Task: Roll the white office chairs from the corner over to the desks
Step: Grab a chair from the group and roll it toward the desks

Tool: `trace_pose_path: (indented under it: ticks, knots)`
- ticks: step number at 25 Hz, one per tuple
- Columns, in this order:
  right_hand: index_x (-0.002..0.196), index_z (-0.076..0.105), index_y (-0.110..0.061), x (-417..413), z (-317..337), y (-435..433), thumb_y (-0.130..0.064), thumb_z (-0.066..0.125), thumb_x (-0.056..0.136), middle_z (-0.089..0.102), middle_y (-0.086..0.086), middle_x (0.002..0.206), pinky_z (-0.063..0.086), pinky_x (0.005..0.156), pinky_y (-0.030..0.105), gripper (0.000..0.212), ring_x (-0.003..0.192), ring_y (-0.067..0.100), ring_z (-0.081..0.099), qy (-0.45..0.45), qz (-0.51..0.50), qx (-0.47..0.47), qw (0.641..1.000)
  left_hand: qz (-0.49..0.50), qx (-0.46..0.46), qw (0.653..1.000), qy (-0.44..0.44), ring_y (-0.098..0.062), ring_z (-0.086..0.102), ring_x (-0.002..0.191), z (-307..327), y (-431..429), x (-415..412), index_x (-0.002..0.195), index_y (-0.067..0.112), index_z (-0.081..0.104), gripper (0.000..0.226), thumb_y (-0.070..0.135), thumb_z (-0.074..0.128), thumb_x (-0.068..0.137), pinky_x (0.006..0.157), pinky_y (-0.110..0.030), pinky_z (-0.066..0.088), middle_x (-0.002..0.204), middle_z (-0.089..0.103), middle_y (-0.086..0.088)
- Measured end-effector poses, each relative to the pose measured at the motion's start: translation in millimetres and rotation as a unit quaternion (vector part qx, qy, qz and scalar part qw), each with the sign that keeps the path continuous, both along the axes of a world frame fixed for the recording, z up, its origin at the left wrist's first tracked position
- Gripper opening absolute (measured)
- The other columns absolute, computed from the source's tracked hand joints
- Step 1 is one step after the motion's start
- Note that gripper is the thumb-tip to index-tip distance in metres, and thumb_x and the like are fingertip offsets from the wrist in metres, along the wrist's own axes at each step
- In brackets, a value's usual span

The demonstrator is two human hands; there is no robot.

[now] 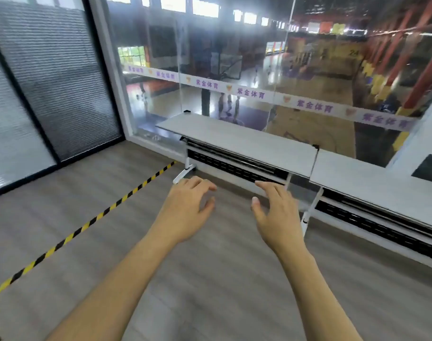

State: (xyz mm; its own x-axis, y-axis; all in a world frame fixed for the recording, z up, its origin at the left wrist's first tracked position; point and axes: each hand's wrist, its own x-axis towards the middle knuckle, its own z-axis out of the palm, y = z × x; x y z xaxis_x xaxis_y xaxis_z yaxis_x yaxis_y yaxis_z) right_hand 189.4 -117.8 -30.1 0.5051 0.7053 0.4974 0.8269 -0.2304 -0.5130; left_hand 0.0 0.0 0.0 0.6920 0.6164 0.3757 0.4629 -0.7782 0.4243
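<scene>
Blinds cover the glass partition at your far left, and a strip of yellow-and-black hazard tape runs diagonally across the wood-look floor toward the corner.

Your left hand hovers over the floor with its fingers loosely spread and slightly bent, holding nothing. Your right hand, just beside it, is the same: relaxed, spread and empty.

Beyond your fingertips the first desk stands against the big window. The second desk butts up to it on the right. The first desk's white foot sticks out along the floor near your left hand.

The white office chairs are nowhere in this view, so you have to turn to find them.

Judging from the task and this smooth floor, expect a chair on castors to roll with little effort but to swivel and wander if pushed from one side. Take hold of the top of the backrest with both hands, one toward each edge, and steer from there. An armrest or the seat would likely just spin it. Ease off near the desks, where the castors could catch on the protruding feet.
</scene>
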Motion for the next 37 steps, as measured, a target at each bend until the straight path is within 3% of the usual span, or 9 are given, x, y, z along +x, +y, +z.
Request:
trace_pose_path:
  ticks: [5,10,15,20,28,37]
  knots:
    - [0.132,0.057,-0.026,-85,-21,14,-0.026,0.06,0.094,0.058,-0.007,0.129,0.039,0.098,0.032,0.038,0.116,0.016,0.053,0.031,0.171,-0.008,0.985,0.165,-0.025,0.986,0.003,-0.016,0.049,0.111,-27,-52,-109,0.118,0.028,0.062,0.031,0.037,0.046,0.092,0.1,-0.038,0.038,0.12,0.058,0.011]
    - [0.129,0.059,-0.024,-225,-25,24,-0.022,0.063,0.091,0.059,-0.005,0.126,0.034,0.095,0.028,0.038,0.112,0.019,0.055,0.029,0.329,-0.007,0.944,0.328,-0.011,0.945,0.016,-0.017,0.049,0.111,-30,-113,-258,0.119,0.028,0.061,0.035,0.041,0.041,0.093,0.09,-0.026,0.027,0.12,0.059,0.011]
    - [0.13,0.057,-0.027,-405,-17,5,-0.022,0.061,0.092,0.058,-0.01,0.123,0.035,0.095,0.027,0.038,0.114,0.013,0.052,0.024,0.481,-0.014,0.876,0.473,-0.007,0.881,0.009,-0.02,0.052,0.107,-31,-196,-417,0.118,0.028,0.061,0.053,0.053,0.026,0.087,0.085,-0.031,0.029,0.117,0.06,0.01]
    - [0.13,0.057,-0.028,-626,-19,-51,-0.023,0.059,0.094,0.057,-0.011,0.122,0.042,0.099,0.033,0.037,0.114,0.011,0.051,0.02,0.597,-0.023,0.801,0.586,-0.018,0.81,-0.009,-0.02,0.053,0.105,-39,-307,-609,0.116,0.031,0.061,0.045,0.051,0.032,0.088,0.09,-0.038,0.039,0.114,0.058,0.012]
    - [0.132,0.054,-0.033,-966,-30,-162,-0.027,0.056,0.094,0.053,-0.016,0.126,0.043,0.103,0.038,0.038,0.116,0.007,0.05,0.019,0.725,-0.07,0.685,0.704,-0.024,0.71,-0.011,-0.014,0.05,0.105,-47,-468,-892,0.117,0.032,0.059,0.043,0.05,0.031,0.089,0.093,-0.034,0.037,0.119,0.057,0.016]
    - [0.131,0.056,-0.035,-1314,-65,-193,-0.028,0.058,0.093,0.054,-0.017,0.126,0.044,0.102,0.042,0.038,0.117,0.008,0.052,0.039,0.807,-0.096,0.582,0.779,-0.064,0.624,-0.005,-0.013,0.047,0.113,-78,-528,-1188,0.122,0.035,0.057,0.049,0.055,0.026,0.091,0.098,-0.033,0.037,0.123,0.055,0.016]
